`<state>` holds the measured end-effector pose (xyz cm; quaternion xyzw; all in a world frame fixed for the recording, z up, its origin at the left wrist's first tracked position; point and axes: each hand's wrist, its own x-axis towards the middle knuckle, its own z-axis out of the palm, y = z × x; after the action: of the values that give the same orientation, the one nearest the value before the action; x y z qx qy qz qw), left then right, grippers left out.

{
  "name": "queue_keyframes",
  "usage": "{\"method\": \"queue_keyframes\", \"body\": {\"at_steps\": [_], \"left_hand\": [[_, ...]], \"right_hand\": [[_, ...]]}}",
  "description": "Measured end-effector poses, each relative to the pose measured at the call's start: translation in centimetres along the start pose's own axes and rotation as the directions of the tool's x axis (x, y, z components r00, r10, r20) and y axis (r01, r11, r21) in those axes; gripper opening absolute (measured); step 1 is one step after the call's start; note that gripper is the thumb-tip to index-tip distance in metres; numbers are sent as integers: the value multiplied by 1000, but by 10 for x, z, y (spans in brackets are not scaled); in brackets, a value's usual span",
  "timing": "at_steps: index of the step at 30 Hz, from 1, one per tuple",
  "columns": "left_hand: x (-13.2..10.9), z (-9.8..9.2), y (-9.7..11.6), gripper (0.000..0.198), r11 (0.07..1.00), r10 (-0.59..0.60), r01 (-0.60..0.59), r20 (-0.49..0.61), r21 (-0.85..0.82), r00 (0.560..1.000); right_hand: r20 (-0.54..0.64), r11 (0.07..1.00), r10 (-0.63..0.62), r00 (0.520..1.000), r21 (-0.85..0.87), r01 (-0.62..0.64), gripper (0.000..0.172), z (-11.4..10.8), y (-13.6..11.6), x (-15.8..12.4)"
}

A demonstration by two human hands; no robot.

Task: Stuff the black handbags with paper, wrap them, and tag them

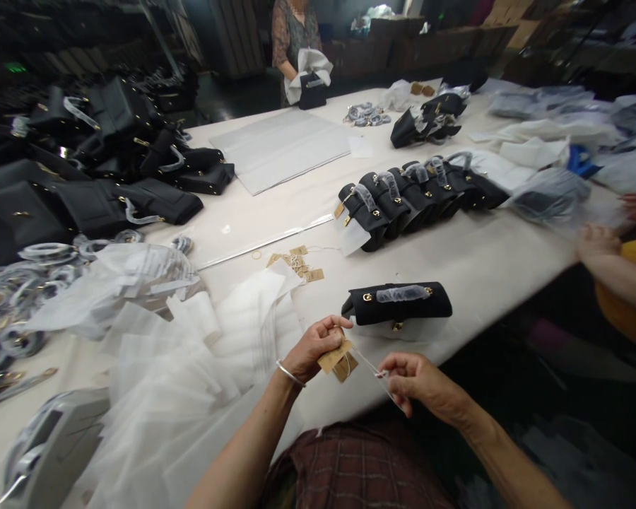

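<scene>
My left hand, with a bangle on the wrist, pinches two brown paper tags in front of the nearest black handbag. A thin white string runs from the tags to my right hand, whose fingers are closed on it. The black handbag lies on the table just beyond my hands, its handle wrapped in clear film and its clasp facing me. Neither hand grips the bag. More brown tags with strings lie in a small pile left of the bag.
Black handbags stand in a row behind. White tissue sheets, wrapped straps and piled black bags cover the left side. Plastic-wrapped items lie at right. A person stands across the table; another person's hand is at right.
</scene>
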<state>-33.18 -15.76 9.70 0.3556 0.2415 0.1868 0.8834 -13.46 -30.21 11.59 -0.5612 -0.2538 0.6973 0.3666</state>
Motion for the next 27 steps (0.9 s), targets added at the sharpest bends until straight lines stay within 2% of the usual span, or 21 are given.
{"method": "queue_keyframes", "body": {"at_steps": [5, 8, 10, 13, 17, 19, 21, 23, 24, 25, 27], "left_hand": [[-5, 7, 0, 52, 1000, 17, -17, 23, 11, 1000], [-9, 12, 2, 52, 999, 8, -11, 66, 42, 998], [-13, 16, 4, 52, 996, -10, 2, 105, 85, 994], [-20, 20, 7, 50, 985, -62, 30, 188, 169, 980], [-27, 22, 5, 51, 967, -131, 65, 262, 247, 956], [-29, 20, 1, 56, 960, -149, 78, 256, 270, 955], [-30, 14, -4, 60, 952, -167, 97, 230, 289, 959], [-31, 6, -11, 62, 943, -188, 118, 205, 310, 961], [-32, 2, -15, 63, 938, -198, 130, 191, 322, 961], [-31, -1, -19, 63, 931, -211, 142, 175, 337, 962], [-29, -7, -28, 62, 914, -231, 163, 144, 372, 962]], "right_hand": [[110, 992, 80, 991, -105, -69, 48, 14, -7, -6], [189, 994, 77, 979, -93, -60, 51, 18, -9, -11], [201, 994, 82, 976, -83, -66, 51, 21, -10, -14], [108, 983, 88, 990, -170, -68, 44, 24, -8, -13], [-133, 940, 15, 991, -336, -59, 32, 20, 0, -5], [-237, 915, -123, 964, -402, 17, 29, 12, 4, -2], [-326, 891, -284, 902, -437, 123, 27, -1, 6, -2], [-437, 925, -335, 835, -318, 205, 27, -16, 6, -4], [-487, 955, -295, 822, -171, 241, 27, -22, 6, -5], [-506, 961, -227, 832, 20, 275, 26, -28, 4, -5], [-438, 862, -109, 892, 406, 304, 25, -35, 1, -5]]}}
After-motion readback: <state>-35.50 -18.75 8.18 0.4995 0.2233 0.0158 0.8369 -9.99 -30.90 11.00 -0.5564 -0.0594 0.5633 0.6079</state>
